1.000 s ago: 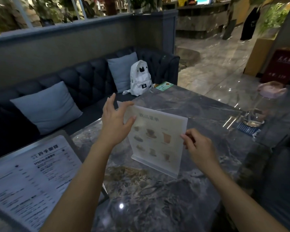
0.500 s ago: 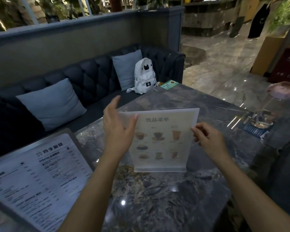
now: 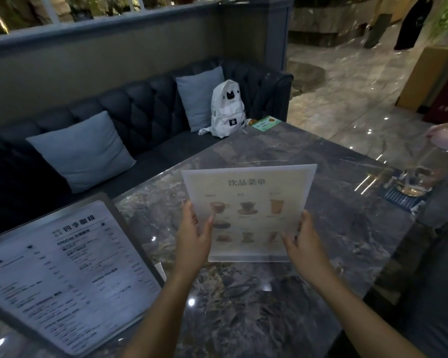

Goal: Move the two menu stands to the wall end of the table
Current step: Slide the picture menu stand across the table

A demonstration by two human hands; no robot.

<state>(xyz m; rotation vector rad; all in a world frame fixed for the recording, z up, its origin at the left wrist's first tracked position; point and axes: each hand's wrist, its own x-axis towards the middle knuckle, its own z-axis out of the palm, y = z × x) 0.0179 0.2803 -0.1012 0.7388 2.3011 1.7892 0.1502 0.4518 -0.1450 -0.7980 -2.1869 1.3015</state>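
A clear acrylic drinks menu stand (image 3: 251,202) with cup pictures stands upright near the middle of the dark marble table (image 3: 334,228), facing me. My left hand (image 3: 195,232) grips its lower left edge and my right hand (image 3: 304,239) grips its lower right edge. Whether its base touches the table I cannot tell. A second, larger menu stand (image 3: 62,275) with a dark frame and black text leans at the near left of the table, untouched.
A dark tufted sofa (image 3: 145,109) with two blue cushions and a white backpack (image 3: 226,109) runs along the table's left side. A green card (image 3: 266,123) lies at the far table corner. A glass jar with a pink lid (image 3: 435,156) stands on a blue mat at the right.
The drinks menu stand has turned to face me squarely and come closer. Both hands have slid down from its upper edges to grip its lower sides.
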